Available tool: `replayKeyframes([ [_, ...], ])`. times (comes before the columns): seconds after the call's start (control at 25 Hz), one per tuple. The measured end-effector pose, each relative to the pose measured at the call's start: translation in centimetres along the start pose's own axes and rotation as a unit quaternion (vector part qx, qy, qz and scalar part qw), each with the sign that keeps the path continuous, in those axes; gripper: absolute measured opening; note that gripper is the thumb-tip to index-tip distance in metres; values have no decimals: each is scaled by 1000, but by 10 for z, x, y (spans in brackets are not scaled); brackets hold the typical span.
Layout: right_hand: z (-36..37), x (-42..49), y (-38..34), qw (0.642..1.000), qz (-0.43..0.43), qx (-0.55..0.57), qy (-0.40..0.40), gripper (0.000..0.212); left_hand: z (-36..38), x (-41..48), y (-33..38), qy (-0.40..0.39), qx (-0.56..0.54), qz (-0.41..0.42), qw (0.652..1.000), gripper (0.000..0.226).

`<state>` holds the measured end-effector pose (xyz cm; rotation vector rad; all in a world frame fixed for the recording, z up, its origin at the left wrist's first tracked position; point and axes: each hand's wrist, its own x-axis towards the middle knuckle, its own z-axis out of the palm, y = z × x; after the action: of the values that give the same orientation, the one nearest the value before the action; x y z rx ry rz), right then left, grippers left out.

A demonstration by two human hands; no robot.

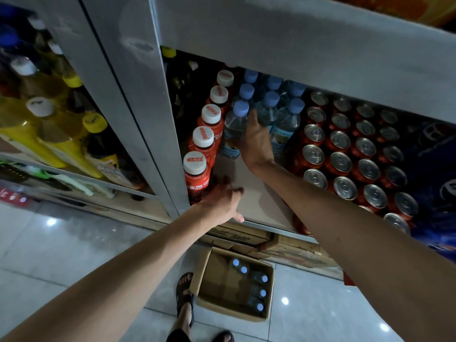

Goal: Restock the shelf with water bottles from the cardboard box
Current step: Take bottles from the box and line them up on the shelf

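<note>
Clear water bottles with blue caps [271, 104] stand in rows on the shelf [249, 191]. My right hand [255, 141] reaches deep into the shelf and grips two front bottles, one [234, 129] on its left and one [267, 112] above its fingers. My left hand [222, 203] rests on the shelf's front part beside the frontmost red bottle [197, 178], its fingers curled against that bottle's base. On the floor below stands an open cardboard box [217, 280] with several blue-capped bottles [260, 292] along its right side.
A row of red bottles with white caps [209, 119] stands left of the water. Red cans [345, 159] fill the shelf to the right. A grey upright post [138, 102] separates a bay of yellow bottles [44, 124]. Flattened boxes [291, 250] lie under the shelf. My sandalled foot [185, 292] is beside the box.
</note>
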<state>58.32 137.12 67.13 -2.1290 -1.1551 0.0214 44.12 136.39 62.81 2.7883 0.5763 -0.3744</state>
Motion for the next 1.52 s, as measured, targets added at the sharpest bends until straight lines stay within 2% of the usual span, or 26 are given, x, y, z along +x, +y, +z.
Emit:
replayKeyframes([
  [0.16, 8, 0, 7, 1000, 20, 2, -12, 72, 3, 4, 0, -1, 14, 1, 1000, 66],
  [0.24, 3, -5, 7, 999, 25, 12, -29, 70, 4, 9, -1, -8, 16, -1, 1000, 67],
  [0.36, -30, -24, -4, 999, 31, 21, -33, 58, 3, 13, -3, -29, 9, -8, 1000, 69],
  [0.48, -75, -85, -14, 996, 13, 94, -4, 31, -5, 3, 4, -42, -6, -28, 999, 69],
  [0.52, -87, -113, -11, 994, 19, 111, -14, 23, -7, -2, 7, -26, -13, -42, 999, 66],
  [0.6, -106, -175, 2, 988, 71, 118, -63, 17, -5, -20, 19, 55, -25, -47, 997, 53],
  [0.68, -109, -239, 29, 977, 143, 103, -117, 16, 12, -44, 38, 164, -54, 27, 985, 38],
  [0.76, -98, -293, 64, 959, 218, 79, -162, 16, 37, -67, 60, 200, -73, 112, 971, 28],
  [0.8, -89, -316, 83, 948, 255, 68, -179, 17, 52, -74, 70, 153, -76, 128, 977, 25],
  [0.88, -69, -351, 116, 924, 321, 57, -199, 17, 92, -78, 79, -18, -93, 89, 992, 27],
  [0.96, -45, -384, 148, 903, 379, 66, -193, 15, 143, -63, 82, -189, -111, 11, 976, 33],
  [1.04, -13, -414, 180, 879, 421, 76, -209, 11, 196, -42, 81, -272, -154, -61, 948, 35],
  [1.2, 77, -468, 260, 866, 461, 80, -174, 14, 311, 12, 72, -330, -191, -168, 909, 39],
  [1.32, 156, -502, 320, 854, 486, 65, -175, 10, 408, 47, 50, -325, -153, -216, 908, 48],
  [1.44, 249, -531, 379, 864, 461, 49, -199, 18, 503, 74, 19, -315, -226, -331, 860, 11],
  [1.48, 276, -535, 398, 869, 451, 28, -203, 26, 532, 83, 9, -309, -244, -361, 846, 12],
  [1.52, 299, -536, 413, 869, 449, 11, -210, 35, 555, 91, 0, -304, -257, -381, 835, 23],
])
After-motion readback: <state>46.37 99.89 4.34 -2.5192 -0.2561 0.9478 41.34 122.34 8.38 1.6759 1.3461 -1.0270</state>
